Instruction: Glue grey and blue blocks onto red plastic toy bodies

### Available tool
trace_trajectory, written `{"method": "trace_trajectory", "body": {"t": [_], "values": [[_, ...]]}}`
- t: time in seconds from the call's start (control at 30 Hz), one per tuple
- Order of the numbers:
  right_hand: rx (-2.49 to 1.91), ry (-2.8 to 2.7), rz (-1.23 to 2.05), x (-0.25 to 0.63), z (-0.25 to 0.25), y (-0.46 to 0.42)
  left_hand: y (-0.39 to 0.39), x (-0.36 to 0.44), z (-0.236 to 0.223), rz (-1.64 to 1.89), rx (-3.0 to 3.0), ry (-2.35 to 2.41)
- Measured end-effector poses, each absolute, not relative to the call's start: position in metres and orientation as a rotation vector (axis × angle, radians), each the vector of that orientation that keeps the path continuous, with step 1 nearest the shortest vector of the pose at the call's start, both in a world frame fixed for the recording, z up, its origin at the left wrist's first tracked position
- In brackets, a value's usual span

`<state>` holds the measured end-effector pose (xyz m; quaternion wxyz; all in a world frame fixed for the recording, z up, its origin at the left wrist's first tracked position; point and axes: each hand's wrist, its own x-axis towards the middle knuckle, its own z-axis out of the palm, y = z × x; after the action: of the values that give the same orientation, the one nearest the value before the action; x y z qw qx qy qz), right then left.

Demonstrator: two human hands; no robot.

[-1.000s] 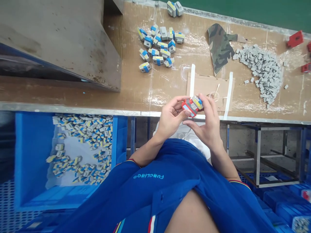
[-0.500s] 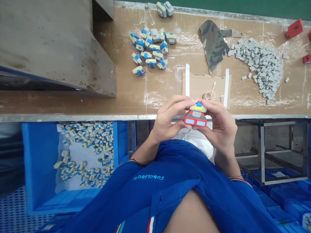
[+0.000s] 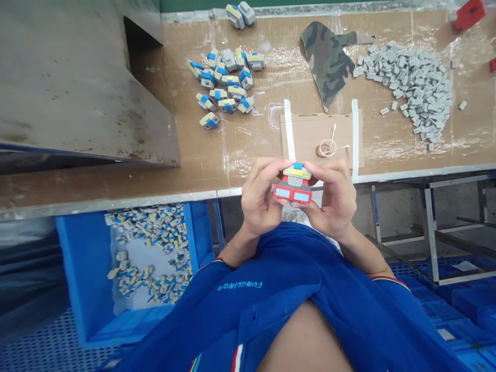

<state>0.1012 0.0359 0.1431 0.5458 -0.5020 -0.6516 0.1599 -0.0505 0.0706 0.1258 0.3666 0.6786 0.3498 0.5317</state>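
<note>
Between both hands, just over the table's front edge, is a red toy vehicle part with two pale blue windows and a grey, yellow and blue piece on top. My left hand grips its left side, fingertips on the top piece and thumb beneath. From the right, my right hand grips it the same way. Behind the hands lies a cardboard sheet held by white tape strips, with a small ring and cotton swabs on it. Several grey, yellow and blue toy pieces lie at the table's left.
A camouflage cloth and a heap of small grey parts lie on the right half. At the far right is a red part. A metal chute covers the left. Below stands a blue crate of toy pieces.
The toy has turned from a slant so its two windows face me, and my right hand has closed onto its right side. The view has shifted, moving the table contents leftward.
</note>
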Motion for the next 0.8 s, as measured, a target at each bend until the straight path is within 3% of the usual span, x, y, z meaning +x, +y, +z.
{"method": "trace_trajectory", "body": {"t": [0.23,0.8], "values": [[-1.092,-1.543,0.379,0.087,0.138,0.054,0.072,-0.047,0.115,1.446,1.455,0.846],[-1.052,-1.529,0.112,0.074,0.125,0.062,0.052,-0.029,0.122,1.132,0.709,0.789]]}}
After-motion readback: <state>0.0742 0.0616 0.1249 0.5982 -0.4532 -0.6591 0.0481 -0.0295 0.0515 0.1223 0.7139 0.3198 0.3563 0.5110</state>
